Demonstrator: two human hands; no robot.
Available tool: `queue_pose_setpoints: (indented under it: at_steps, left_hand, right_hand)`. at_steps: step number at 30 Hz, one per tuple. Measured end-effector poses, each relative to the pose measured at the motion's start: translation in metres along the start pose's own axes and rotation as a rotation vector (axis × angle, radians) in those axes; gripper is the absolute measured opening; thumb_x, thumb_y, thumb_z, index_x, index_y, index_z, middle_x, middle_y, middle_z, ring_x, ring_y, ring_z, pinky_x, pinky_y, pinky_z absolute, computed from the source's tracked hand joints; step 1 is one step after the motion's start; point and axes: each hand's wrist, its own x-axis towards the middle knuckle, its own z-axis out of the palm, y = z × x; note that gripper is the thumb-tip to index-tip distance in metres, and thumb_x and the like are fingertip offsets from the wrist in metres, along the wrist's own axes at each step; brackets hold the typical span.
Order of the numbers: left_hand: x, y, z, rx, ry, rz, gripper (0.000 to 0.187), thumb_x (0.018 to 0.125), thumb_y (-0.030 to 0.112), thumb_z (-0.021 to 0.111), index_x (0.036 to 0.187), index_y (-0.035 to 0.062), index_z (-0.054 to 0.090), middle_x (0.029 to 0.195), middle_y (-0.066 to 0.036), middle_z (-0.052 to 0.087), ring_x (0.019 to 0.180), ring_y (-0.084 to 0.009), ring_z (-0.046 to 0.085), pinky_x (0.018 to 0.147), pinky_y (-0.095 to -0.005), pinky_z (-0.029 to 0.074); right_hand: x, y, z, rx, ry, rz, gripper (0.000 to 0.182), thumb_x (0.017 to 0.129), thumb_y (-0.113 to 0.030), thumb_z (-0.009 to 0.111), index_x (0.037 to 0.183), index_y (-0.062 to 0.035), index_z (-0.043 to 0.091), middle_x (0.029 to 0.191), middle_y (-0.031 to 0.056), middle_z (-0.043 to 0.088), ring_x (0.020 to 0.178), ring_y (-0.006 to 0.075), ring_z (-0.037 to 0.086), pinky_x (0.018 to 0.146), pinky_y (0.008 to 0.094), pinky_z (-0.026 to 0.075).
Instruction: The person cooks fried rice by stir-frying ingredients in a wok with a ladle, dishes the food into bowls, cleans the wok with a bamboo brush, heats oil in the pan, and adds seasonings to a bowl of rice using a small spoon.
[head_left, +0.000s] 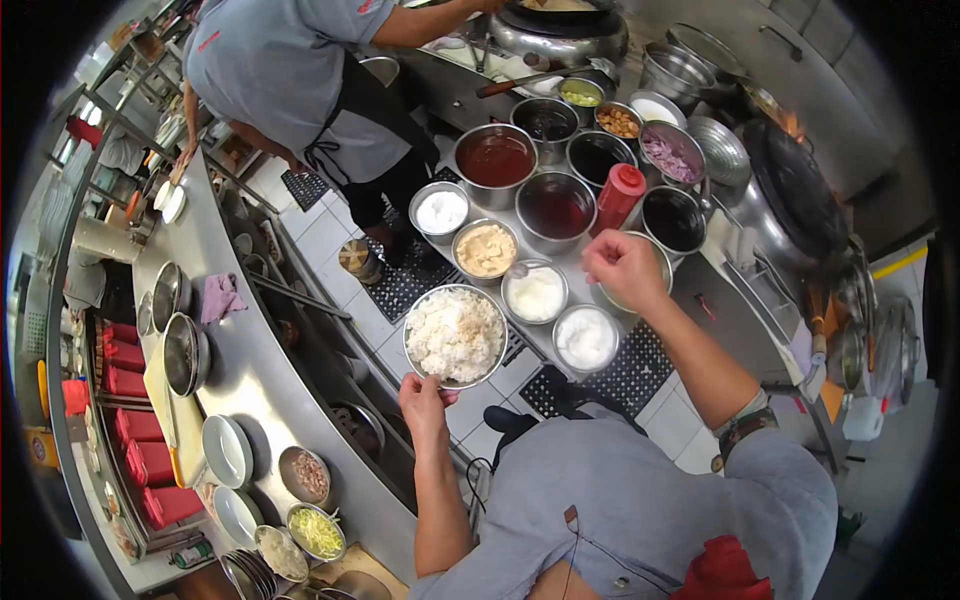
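My left hand (428, 398) grips the near rim of a steel bowl heaped with white rice (455, 333); a light brown sprinkle lies on top of the rice. My right hand (625, 268) is closed, fingers pinched together, over a steel bowl (667, 262) whose contents it mostly hides. Whether anything is between those fingers cannot be made out. Left of this hand are a bowl of white powder (537, 295) with a spoon in it and another white-filled bowl (586, 338). A red squeeze bottle (620, 190) stands just beyond it.
Pots of red sauce (495, 160) and dark liquid (675, 218) crowd the station, with chopped red onion (672, 155) nearby. Flames burn by a covered wok (795, 180) at right. A co-worker (290, 80) stands ahead. A steel counter (265, 365) with bowls runs along the left.
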Motion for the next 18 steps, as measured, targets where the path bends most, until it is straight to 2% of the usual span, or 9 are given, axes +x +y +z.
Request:
queue_pose_setpoints:
  at_steps: [3, 4, 8, 10, 14, 18]
  left_hand:
    - [-0.009, 0.006, 0.002, -0.042, -0.048, -0.016, 0.011, 0.09, 0.008, 0.056, 0.084, 0.0048, 0.047, 0.073, -0.008, 0.059, 0.054, -0.0151, 0.062, 0.05, -0.0267, 0.052]
    - [-0.009, 0.003, 0.0, -0.056, -0.062, -0.02, 0.011, 0.09, 0.008, 0.056, 0.084, 0.0048, 0.047, 0.073, -0.007, 0.059, 0.054, -0.015, 0.062, 0.049, -0.0262, 0.052]
    - [-0.016, -0.011, -0.009, -0.045, -0.088, -0.013, 0.006, 0.09, 0.008, 0.054, 0.086, 0.0062, 0.05, 0.077, -0.006, 0.062, 0.055, -0.0138, 0.061, 0.049, -0.0246, 0.051]
    - [-0.022, -0.017, -0.011, -0.034, -0.058, -0.03, 0.006, 0.09, 0.008, 0.054, 0.086, 0.0063, 0.05, 0.077, -0.006, 0.062, 0.055, -0.0137, 0.061, 0.05, -0.0246, 0.051]
    - [-0.031, -0.029, -0.01, -0.045, -0.026, -0.033, 0.005, 0.09, 0.008, 0.054, 0.086, 0.0066, 0.051, 0.077, -0.006, 0.062, 0.056, -0.0134, 0.061, 0.05, -0.0245, 0.051]
    - [-0.047, -0.034, 0.009, -0.046, 0.054, 0.003, 0.007, 0.09, 0.008, 0.055, 0.085, 0.0059, 0.05, 0.076, -0.006, 0.06, 0.055, -0.0136, 0.061, 0.049, -0.0249, 0.051]
  right_hand:
    - [-0.023, 0.024, 0.006, -0.582, 0.024, -0.281, 0.016, 0.087, -0.012, 0.066, 0.083, 0.0034, 0.066, 0.069, 0.0086, 0.069, 0.062, 0.0141, 0.068, 0.057, 0.0294, 0.053]
    - [-0.03, 0.034, 0.012, -0.565, -0.013, -0.286, 0.017, 0.087, -0.013, 0.065, 0.083, 0.0034, 0.066, 0.066, 0.0103, 0.068, 0.061, 0.0164, 0.069, 0.057, 0.0302, 0.053]
    - [-0.055, 0.04, 0.021, -0.074, 0.011, 0.101, 0.014, 0.087, -0.01, 0.065, 0.082, 0.0034, 0.065, 0.072, 0.0094, 0.07, 0.062, 0.0136, 0.069, 0.056, 0.0279, 0.053]
    - [-0.056, 0.056, 0.017, 0.062, 0.028, 0.194, 0.013, 0.089, -0.009, 0.064, 0.084, 0.0032, 0.065, 0.075, 0.0096, 0.07, 0.062, 0.0132, 0.068, 0.056, 0.0261, 0.053]
    - [-0.046, 0.079, -0.003, 0.313, 0.042, 0.304, 0.011, 0.093, -0.008, 0.061, 0.091, 0.0022, 0.064, 0.079, 0.0104, 0.07, 0.063, 0.0132, 0.067, 0.057, 0.024, 0.055]
    - [-0.038, 0.051, -0.035, 0.484, -0.07, 0.321, 0.008, 0.092, -0.008, 0.064, 0.094, 0.0, 0.064, 0.08, 0.0109, 0.07, 0.061, 0.0135, 0.066, 0.057, 0.0247, 0.054]
